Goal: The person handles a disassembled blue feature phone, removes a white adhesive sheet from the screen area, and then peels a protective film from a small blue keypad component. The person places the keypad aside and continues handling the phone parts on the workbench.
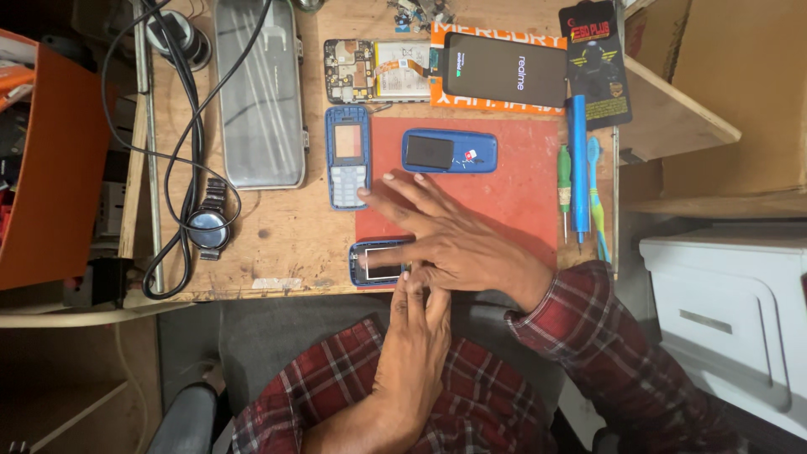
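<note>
My right hand (pixel 441 235) lies flat with fingers spread over the red mat (pixel 513 181), its fingertips reaching toward a blue keypad phone front (pixel 348 157). Under it, at the desk's near edge, sits a small blue phone body with a screen (pixel 378 263). My left hand (pixel 418 336) comes up from below, its fingertips touching that phone body's right end. A blue phone back shell (pixel 449 150) lies on the mat further away.
An opened smartphone (pixel 378 71) and a dark display panel (pixel 504 69) lie at the back. Screwdrivers and tools (pixel 578 168) line the mat's right side. A clear tray (pixel 258 88), wristwatch (pixel 208 223) and black cables (pixel 181 151) occupy the left. A white cabinet (pixel 731 311) stands at right.
</note>
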